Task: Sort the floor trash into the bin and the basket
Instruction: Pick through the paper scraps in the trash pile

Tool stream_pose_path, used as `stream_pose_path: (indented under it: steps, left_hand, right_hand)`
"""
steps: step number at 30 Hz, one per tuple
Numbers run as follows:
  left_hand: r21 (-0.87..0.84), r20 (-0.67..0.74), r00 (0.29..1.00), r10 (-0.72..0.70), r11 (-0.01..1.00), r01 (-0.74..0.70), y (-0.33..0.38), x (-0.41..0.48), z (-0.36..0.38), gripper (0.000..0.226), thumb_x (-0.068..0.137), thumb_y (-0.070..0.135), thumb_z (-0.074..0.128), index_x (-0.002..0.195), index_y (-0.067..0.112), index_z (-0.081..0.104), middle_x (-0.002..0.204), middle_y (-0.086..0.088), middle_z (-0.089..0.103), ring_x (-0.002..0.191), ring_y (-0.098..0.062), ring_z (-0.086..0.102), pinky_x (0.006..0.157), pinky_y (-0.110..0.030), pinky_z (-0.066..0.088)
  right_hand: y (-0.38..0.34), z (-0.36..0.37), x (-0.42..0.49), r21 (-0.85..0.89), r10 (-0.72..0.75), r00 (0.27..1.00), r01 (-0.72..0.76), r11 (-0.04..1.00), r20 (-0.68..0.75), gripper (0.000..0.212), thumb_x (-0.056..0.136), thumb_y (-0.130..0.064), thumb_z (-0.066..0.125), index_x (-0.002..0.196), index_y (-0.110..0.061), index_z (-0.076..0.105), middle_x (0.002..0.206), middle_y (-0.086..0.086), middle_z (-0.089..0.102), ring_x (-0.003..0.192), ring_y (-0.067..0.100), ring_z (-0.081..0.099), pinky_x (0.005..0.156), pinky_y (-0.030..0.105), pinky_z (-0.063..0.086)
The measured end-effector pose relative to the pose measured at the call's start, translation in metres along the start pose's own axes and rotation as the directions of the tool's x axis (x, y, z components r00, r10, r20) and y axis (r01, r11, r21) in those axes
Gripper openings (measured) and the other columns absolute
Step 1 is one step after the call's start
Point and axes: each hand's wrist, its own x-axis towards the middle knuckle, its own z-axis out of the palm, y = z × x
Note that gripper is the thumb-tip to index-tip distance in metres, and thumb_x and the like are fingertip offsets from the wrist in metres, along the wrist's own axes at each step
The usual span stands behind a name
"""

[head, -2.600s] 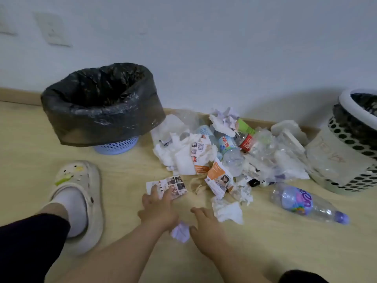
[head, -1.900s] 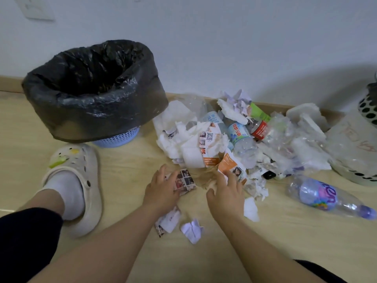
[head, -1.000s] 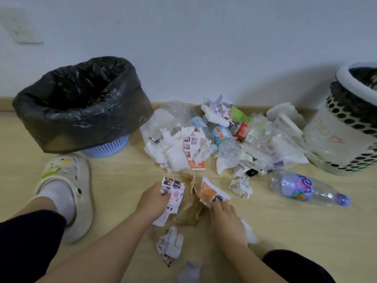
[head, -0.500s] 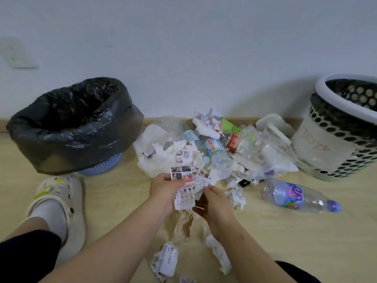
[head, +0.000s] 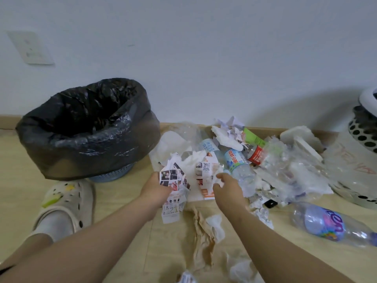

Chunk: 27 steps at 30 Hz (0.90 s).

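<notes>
Your left grip (head: pixel 157 190) is clenched on a wad of torn printed paper scraps (head: pixel 173 181). Their photo panels face up, and you hold them at the near edge of the trash heap (head: pixel 265 166), which lies on the pale wooden floor (head: pixel 126 186) against the wall. Your right grip (head: pixel 227 190) is over a white-and-orange flyer with a QR code (head: pixel 206 176), fingers curled; I cannot tell whether it has pinched anything.

The scraps look light, limp and loose, so some could slide out. Keep them bunched in the fist and don't dangle them by a corner. The blue plastic bin lined with a black bag (head: pixel 91 158) stands just left of the wad with its mouth open. The white perforated basket (head: pixel 363 137) sits at the far right, beyond the heap. My guess is that paper goes in the bin.

A clear plastic bottle with a purple label (head: pixel 326 223) lies on its side near the basket, and a clear bottle with a blue-and-green label (head: pixel 236 162) sits in the heap. Both should be light, smooth and apt to roll, so wrap your fingers round the middle. The crumpled brown paper (head: pixel 204 240) and white tissue (head: pixel 216 223) between your forearms are soft; pinch them at a fold. The white foam pieces (head: pixel 299 137) may snap, so lift them gently by an edge.
</notes>
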Motion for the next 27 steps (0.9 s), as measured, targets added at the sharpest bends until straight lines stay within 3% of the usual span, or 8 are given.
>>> stream_pose_path:
  steps: [4, 8, 15, 18, 20, 22, 24, 27]
  left_hand:
    - [-0.125, -0.050, 0.998, -0.044, 0.991, 0.037, -0.006, 0.018, -0.012, 0.025, 0.087, -0.001, 0.051, 0.087, 0.024, 0.051, 0.100, -0.010, 0.065, 0.092, -0.030, 0.064, 0.083, -0.044, 0.054]
    - [-0.197, -0.057, 0.996, -0.070, 0.979, 0.058, -0.002, 0.027, -0.021, 0.024, 0.089, -0.004, 0.049, 0.093, 0.020, 0.053, 0.099, -0.011, 0.066, 0.090, -0.029, 0.064, 0.081, -0.043, 0.053]
    - [-0.131, -0.001, 0.996, -0.090, 0.987, 0.090, -0.005, 0.012, -0.027, 0.025, 0.086, -0.002, 0.052, 0.082, 0.022, 0.053, 0.096, -0.009, 0.067, 0.091, -0.028, 0.064, 0.082, -0.040, 0.052]
    - [-0.104, 0.008, 0.997, -0.078, 0.991, 0.078, 0.001, 0.001, -0.027, 0.024, 0.085, -0.001, 0.051, 0.084, 0.022, 0.054, 0.098, -0.010, 0.067, 0.094, -0.029, 0.064, 0.083, -0.040, 0.052]
    - [-0.084, -0.003, 0.998, -0.056, 0.995, 0.056, 0.008, -0.002, -0.028, 0.024, 0.086, -0.003, 0.050, 0.084, 0.020, 0.057, 0.097, -0.010, 0.068, 0.093, -0.030, 0.065, 0.081, -0.039, 0.053]
    - [-0.049, -0.013, 1.000, -0.018, 0.999, 0.017, 0.016, -0.006, -0.028, 0.026, 0.083, -0.004, 0.048, 0.086, 0.018, 0.062, 0.095, -0.012, 0.070, 0.090, -0.031, 0.067, 0.082, -0.043, 0.055]
    - [0.000, -0.016, 1.000, 0.017, 1.000, -0.017, 0.020, -0.007, -0.029, 0.026, 0.081, -0.001, 0.047, 0.092, 0.015, 0.065, 0.095, -0.014, 0.071, 0.088, -0.033, 0.068, 0.082, -0.048, 0.056]
    - [0.090, 0.026, 0.998, 0.060, 0.994, -0.062, 0.029, -0.021, -0.029, 0.020, 0.086, 0.007, 0.047, 0.091, 0.013, 0.065, 0.090, -0.014, 0.071, 0.084, -0.030, 0.068, 0.077, -0.041, 0.056]
  right_hand:
    - [-0.022, 0.030, 0.035, -0.161, -0.146, 0.988, 0.154, 0.975, 0.058, 0.064, 0.091, -0.027, 0.054, 0.147, -0.019, 0.023, 0.153, 0.006, 0.021, 0.137, 0.026, 0.030, 0.110, 0.040, 0.030]
    - [-0.023, 0.046, 0.052, -0.299, 0.064, 0.995, -0.038, 0.953, 0.079, 0.078, 0.087, -0.034, 0.055, 0.149, -0.022, 0.010, 0.155, 0.003, 0.016, 0.139, 0.030, 0.026, 0.110, 0.045, 0.026]
    - [0.000, 0.054, 0.037, -0.210, 0.234, 0.968, -0.211, 0.955, 0.093, 0.051, 0.091, -0.019, 0.040, 0.140, -0.026, 0.027, 0.134, 0.011, 0.048, 0.121, 0.032, 0.047, 0.103, 0.045, 0.038]
    - [0.002, 0.046, 0.020, -0.230, 0.223, 0.973, -0.204, 0.952, 0.059, 0.027, 0.091, -0.013, 0.035, 0.112, -0.020, 0.052, 0.115, 0.006, 0.059, 0.109, 0.027, 0.052, 0.101, 0.039, 0.039]
    - [-0.005, 0.038, 0.009, -0.218, 0.194, 0.981, -0.186, 0.958, 0.016, 0.021, 0.091, -0.012, 0.034, 0.089, -0.022, 0.052, 0.095, 0.003, 0.058, 0.096, 0.025, 0.051, 0.095, 0.035, 0.038]
    - [-0.011, 0.027, 0.000, -0.075, 0.162, 0.984, -0.167, 0.983, -0.068, 0.025, 0.092, -0.014, 0.035, 0.069, -0.020, 0.043, 0.080, 0.002, 0.052, 0.084, 0.025, 0.048, 0.082, 0.033, 0.037]
    - [-0.019, 0.020, -0.008, 0.237, 0.174, 0.977, -0.142, 0.961, -0.120, 0.033, 0.091, -0.008, 0.040, 0.060, -0.016, 0.035, 0.067, 0.003, 0.045, 0.069, 0.023, 0.043, 0.067, 0.030, 0.033]
    - [-0.032, 0.006, -0.024, 0.533, 0.157, 0.984, -0.086, 0.841, -0.089, 0.020, 0.088, -0.003, 0.042, 0.068, -0.002, 0.047, 0.070, 0.010, 0.049, 0.067, 0.020, 0.043, 0.064, 0.031, 0.032]
